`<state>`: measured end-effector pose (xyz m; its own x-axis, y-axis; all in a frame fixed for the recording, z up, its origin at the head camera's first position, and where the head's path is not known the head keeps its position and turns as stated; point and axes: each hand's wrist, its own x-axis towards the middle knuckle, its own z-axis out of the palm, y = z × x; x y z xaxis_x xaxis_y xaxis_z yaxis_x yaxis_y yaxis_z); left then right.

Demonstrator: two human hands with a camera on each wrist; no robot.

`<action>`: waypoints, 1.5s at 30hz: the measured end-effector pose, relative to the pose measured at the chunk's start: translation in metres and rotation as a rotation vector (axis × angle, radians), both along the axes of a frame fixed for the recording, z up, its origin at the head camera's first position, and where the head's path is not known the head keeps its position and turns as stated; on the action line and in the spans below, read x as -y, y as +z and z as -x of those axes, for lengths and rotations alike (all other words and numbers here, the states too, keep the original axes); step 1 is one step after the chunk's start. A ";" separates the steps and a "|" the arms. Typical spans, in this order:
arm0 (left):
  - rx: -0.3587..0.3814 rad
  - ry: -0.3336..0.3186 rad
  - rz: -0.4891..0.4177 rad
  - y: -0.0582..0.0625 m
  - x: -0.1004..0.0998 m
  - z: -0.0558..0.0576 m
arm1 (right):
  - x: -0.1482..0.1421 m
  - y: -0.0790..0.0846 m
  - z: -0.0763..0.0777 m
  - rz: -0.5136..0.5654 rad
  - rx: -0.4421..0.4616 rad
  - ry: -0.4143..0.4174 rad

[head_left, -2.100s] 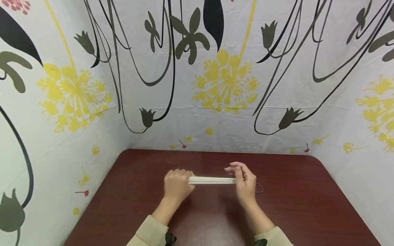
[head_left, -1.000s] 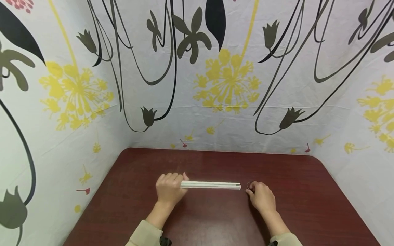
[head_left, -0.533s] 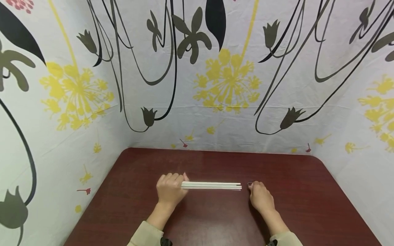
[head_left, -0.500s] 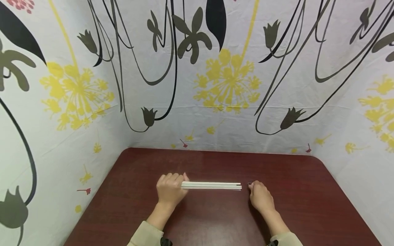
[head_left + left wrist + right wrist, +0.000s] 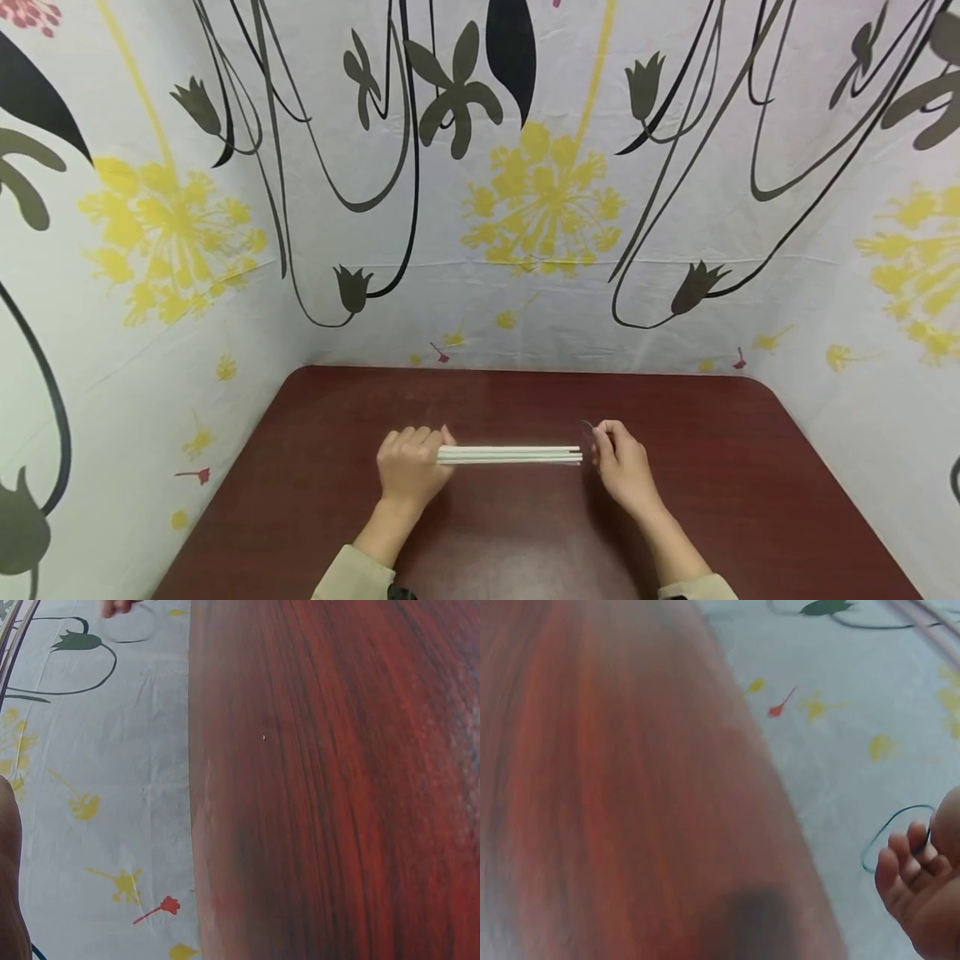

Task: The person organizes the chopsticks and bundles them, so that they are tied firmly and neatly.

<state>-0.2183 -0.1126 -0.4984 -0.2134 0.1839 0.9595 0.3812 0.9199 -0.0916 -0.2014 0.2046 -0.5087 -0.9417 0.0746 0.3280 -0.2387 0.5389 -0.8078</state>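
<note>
My left hand [image 5: 412, 462] grips one end of a bundle of slim white chopsticks [image 5: 510, 455], held level above the table. Their free ends point right, towards my right hand [image 5: 624, 467]. Between its thumb and fingertips that hand pinches a thin dark rubber band [image 5: 891, 817], whose loop hangs out from the fingers in the right wrist view. The band is just beside the chopstick tips, apparently not around them. In the left wrist view the chopsticks [image 5: 13, 641] cross the upper left corner, and most of the left hand [image 5: 9, 877] is out of frame.
The dark red wooden table [image 5: 480, 533] has rounded far corners. White cloth [image 5: 480, 333] with grey, yellow and red flower prints hangs behind it and along both sides.
My right hand first drew away from the chopsticks to the right with the band, then lifted and came back towards their tips. The left hand keeps its hold, almost still.
</note>
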 end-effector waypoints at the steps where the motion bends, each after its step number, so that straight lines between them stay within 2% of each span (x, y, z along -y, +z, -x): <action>1: 0.001 -0.001 -0.001 0.000 0.000 0.000 | 0.002 0.005 -0.002 0.048 0.005 0.030; 5: 0.003 -0.005 -0.010 0.000 -0.001 -0.001 | 0.008 0.026 -0.013 0.224 0.027 0.166; 8: 0.009 -0.003 -0.013 -0.001 0.000 -0.001 | 0.010 0.040 -0.021 0.287 0.023 0.263; 14: 0.038 0.013 -0.010 -0.002 0.000 0.000 | 0.009 0.054 -0.032 0.260 -0.077 0.480; 17: 0.048 0.017 -0.011 -0.002 0.000 0.000 | 0.008 0.053 -0.033 0.229 -0.131 0.535; 23: 0.055 0.034 -0.022 -0.004 0.000 0.002 | 0.011 0.043 -0.034 0.174 -0.221 0.551; 27: 0.059 0.040 -0.034 -0.006 0.000 0.003 | 0.014 0.035 -0.037 0.177 -0.221 0.554; 35: 0.076 0.037 -0.056 -0.006 -0.002 0.002 | 0.025 0.026 -0.046 0.219 -0.127 0.508; 39: 0.078 0.031 -0.053 -0.006 -0.005 0.003 | 0.028 0.021 -0.047 0.288 -0.064 0.507; 42: 0.078 0.029 -0.053 -0.007 -0.006 0.003 | 0.031 0.018 -0.047 0.340 -0.011 0.478; 45: 0.081 0.027 -0.054 -0.007 -0.007 0.002 | 0.034 0.015 -0.048 0.341 0.027 0.427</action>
<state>-0.2201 -0.1055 -0.5054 -0.2949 0.1252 0.9473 0.3603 0.9328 -0.0111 -0.1534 0.1706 -0.4935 -0.9192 -0.2182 0.3277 -0.3560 0.1053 -0.9285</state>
